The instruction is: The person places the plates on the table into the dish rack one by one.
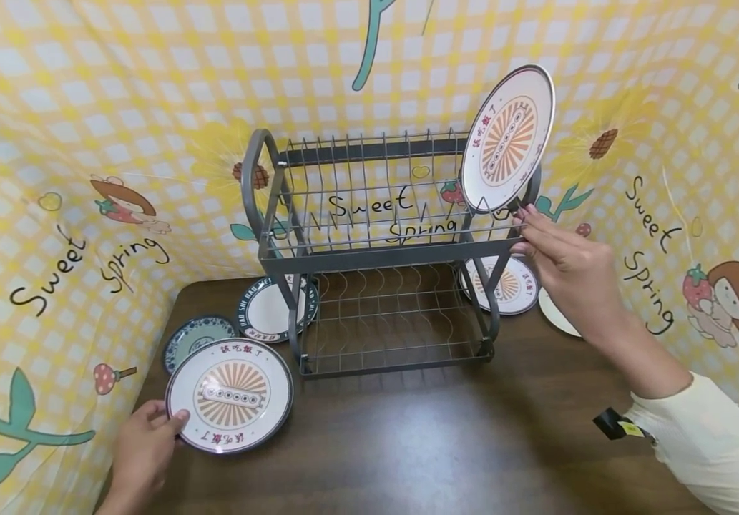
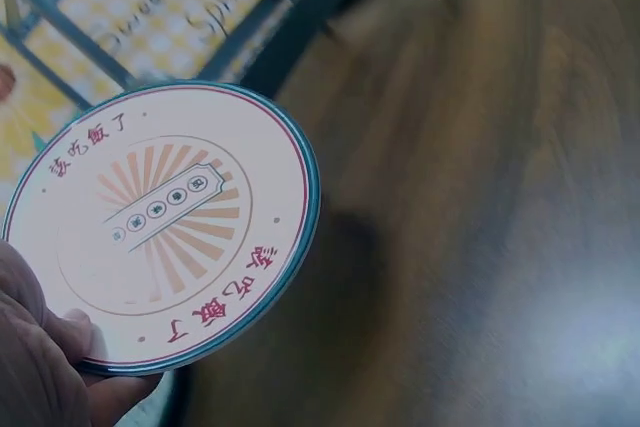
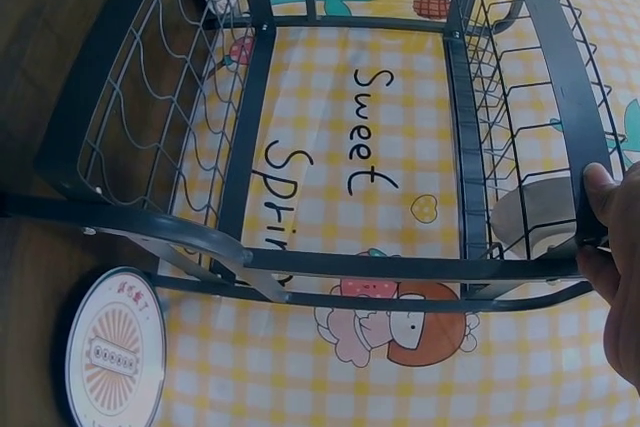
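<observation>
My left hand (image 1: pixel 147 440) pinches the left rim of a round white plate (image 1: pixel 230 395) with an orange sunburst and red characters, thumb on top and fingers beneath. In the left wrist view that plate (image 2: pixel 190 217) appears close, its dark blue rim beside the rack. A matching plate (image 1: pixel 508 139) stands tilted in the upper tier, at the right end of the grey two-tier dish rack (image 1: pixel 369 254). At that tier's front right corner, my right hand (image 1: pixel 571 275) grips the rail between thumb and fingers, as the right wrist view shows, just below the standing plate (image 3: pixel 535 217).
Left of the rack lie a blue floral dish (image 1: pixel 198 335) and a dark-rimmed plate (image 1: pixel 272 307). Another sunburst plate (image 1: pixel 499 285) and a pale plate (image 1: pixel 559 315) lie to the right. Yellow checked cloth (image 1: pixel 169 93) hangs around the brown table (image 1: pixel 395 443).
</observation>
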`<state>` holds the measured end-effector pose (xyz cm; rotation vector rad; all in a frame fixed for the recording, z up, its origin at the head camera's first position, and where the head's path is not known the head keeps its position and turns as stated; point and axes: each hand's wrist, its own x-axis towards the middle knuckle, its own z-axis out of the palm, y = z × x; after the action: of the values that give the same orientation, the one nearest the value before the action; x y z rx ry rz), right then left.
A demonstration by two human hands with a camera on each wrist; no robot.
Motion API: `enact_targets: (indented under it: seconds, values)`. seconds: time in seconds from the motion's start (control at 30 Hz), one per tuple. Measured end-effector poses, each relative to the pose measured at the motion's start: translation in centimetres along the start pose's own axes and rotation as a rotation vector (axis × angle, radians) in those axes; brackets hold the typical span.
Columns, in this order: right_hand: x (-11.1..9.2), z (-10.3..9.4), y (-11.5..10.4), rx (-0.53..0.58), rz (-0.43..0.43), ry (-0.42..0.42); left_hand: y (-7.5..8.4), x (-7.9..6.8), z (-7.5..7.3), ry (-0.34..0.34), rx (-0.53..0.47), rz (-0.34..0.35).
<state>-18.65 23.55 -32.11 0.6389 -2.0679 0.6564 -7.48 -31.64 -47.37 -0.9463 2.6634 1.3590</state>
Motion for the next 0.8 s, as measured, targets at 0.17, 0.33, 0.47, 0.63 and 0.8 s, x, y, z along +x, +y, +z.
enact_targets:
  seconds: [0.17, 0.33, 0.47, 0.63, 0.8]
  values:
    - [0.0, -0.2, 0.0, -0.007, -0.002, -0.002, 2.6, -1.0, -0.7, 0.047, -0.027, 0.043]
    - [0.0, -0.3, -0.1, -0.026, 0.005, -0.022, 5.3, -2.1, -1.2, 0.082, 0.021, 0.122]
    - [-0.1, -0.3, -0.2, -0.017, 0.001, -0.01, 7.4, -3.0, -1.4, 0.096, 0.038, 0.203]
    - [0.0, -0.2, -0.3, -0.004, -0.002, -0.005, 9.9, -4.0, -1.8, 0.129, -0.007, 0.276]
    - [0.0, -0.2, -0.3, -0.01, 0.001, 0.002, 11.9, -4.7, -2.2, 0.134, -0.002, 0.333]
